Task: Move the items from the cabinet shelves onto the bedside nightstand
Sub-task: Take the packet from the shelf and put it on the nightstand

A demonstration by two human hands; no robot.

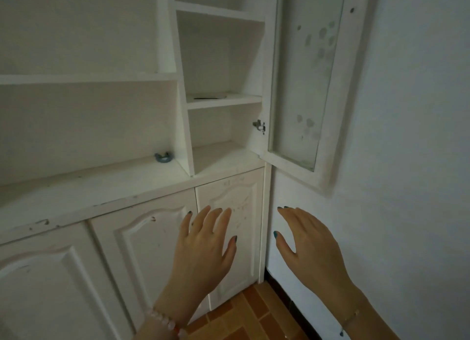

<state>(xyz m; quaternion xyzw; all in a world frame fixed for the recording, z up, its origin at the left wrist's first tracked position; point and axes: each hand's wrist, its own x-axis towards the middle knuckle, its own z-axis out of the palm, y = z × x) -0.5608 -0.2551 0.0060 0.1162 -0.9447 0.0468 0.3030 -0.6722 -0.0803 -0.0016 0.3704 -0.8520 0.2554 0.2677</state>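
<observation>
We record both hands raised in front of the lower cabinet doors (142,240), holding nothing. Our left hand (203,245) has its fingers straight and spread. Our right hand (305,243) is likewise extended, fingers together and thumb apart. A small blue-grey item (162,158) rests at the back right corner of the wide cabinet ledge (101,187), just beside the upright partition. A flat grey object (209,96) lies on the middle shelf (229,103) of the narrow compartment, left of centre; we cannot identify it. The glazed door (305,85) stands swung open on the right, beside the wall (412,161). Both hands are well apart from either item.
</observation>
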